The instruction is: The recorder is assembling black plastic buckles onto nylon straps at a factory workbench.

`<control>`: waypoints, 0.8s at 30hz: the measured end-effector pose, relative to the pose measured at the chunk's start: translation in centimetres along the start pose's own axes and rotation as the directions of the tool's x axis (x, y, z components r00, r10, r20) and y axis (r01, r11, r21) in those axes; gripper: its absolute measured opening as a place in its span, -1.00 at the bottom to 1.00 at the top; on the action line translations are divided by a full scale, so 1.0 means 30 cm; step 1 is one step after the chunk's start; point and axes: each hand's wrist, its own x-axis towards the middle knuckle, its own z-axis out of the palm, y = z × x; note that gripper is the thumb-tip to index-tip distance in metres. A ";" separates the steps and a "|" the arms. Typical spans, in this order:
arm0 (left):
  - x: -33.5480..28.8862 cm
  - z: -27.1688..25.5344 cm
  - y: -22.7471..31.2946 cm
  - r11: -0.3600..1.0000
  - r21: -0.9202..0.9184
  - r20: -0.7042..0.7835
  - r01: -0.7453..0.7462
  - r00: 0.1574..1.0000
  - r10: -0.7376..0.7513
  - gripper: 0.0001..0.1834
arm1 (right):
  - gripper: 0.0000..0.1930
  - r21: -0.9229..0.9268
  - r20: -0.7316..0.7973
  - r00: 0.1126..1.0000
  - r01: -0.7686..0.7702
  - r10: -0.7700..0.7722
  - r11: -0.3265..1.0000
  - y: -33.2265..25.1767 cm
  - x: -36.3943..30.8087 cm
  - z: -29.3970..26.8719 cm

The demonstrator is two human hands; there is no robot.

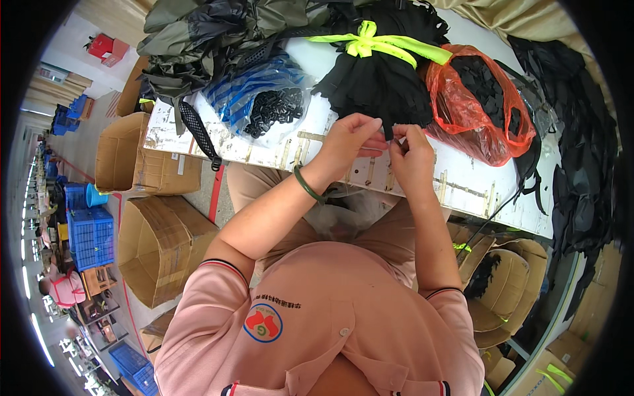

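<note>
My left hand [356, 137], with a dark green bangle [308, 185] on its wrist, is above the near edge of the table. Its fingers are loosely bent and apart, their tips beside a black webbing strap [388, 128]. The strap hangs from a thick bundle of black straps [370, 82] tied with a bright yellow-green band [365, 43]. Just right of the strap, my right hand [412, 152] is closed, thumb and fingers pinching a small black piece [401, 146]. The fingers cover most of that piece, so its kind is hidden.
Left of the bundle lies a clear bag of black plastic buckles [276, 111]; right of it sits a red plastic bag [485, 145] holding black pieces. Dark fabric [198, 39] is heaped at the far left. Cardboard boxes [158, 247] stand beside the white worn table [456, 185].
</note>
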 end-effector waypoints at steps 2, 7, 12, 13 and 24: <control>0.002 -0.001 -0.008 0.999 0.009 -0.001 -0.031 1.000 0.031 -0.80 | -0.77 0.016 0.020 1.000 0.013 -0.014 1.000 -0.006 -0.001 0.004; 0.007 -0.019 -0.020 0.998 0.000 -0.011 -0.065 0.998 0.065 -0.79 | -0.83 0.085 0.021 0.999 -0.050 0.048 0.995 -0.027 0.003 0.024; -0.010 -0.042 -0.018 0.993 -0.092 0.004 -0.079 0.997 0.080 -0.78 | -0.89 0.163 -0.005 0.989 -0.147 0.149 0.976 0.020 -0.002 0.042; -0.016 -0.048 -0.014 0.993 -0.092 0.003 -0.079 0.997 0.080 -0.78 | -0.90 0.143 -0.025 0.985 -0.163 0.168 0.976 0.025 0.000 0.041; -0.158 -0.135 -0.220 0.953 0.301 0.155 -0.019 0.987 -0.030 -0.87 | -0.87 0.397 0.400 0.905 -0.315 0.147 0.862 -0.028 0.012 0.023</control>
